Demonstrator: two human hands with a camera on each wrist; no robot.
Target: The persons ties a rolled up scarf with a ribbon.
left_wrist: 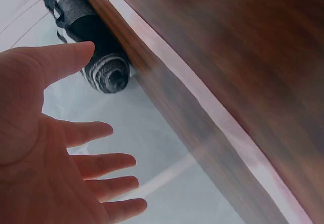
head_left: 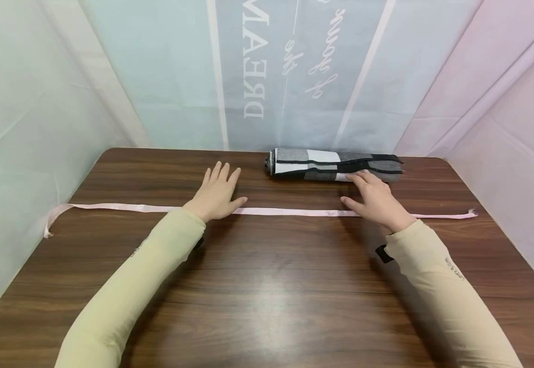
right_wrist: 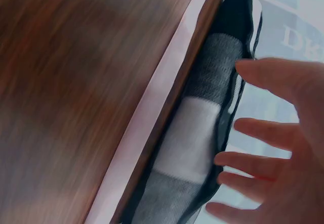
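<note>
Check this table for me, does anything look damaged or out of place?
The pale pink ribbon looks slightly off: its right end appears frayed, and its left end bends sharply out of line with the nearly straight middle. Nothing looks spilled.

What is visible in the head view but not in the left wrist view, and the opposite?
Only the head view: lettering on the backdrop, both sleeves, both ends of the pale pink ribbon. Only the left wrist view: the palm side of the left hand. Both: the ribbon, the checkered roll, the table, the left hand and part of the right hand.
</note>
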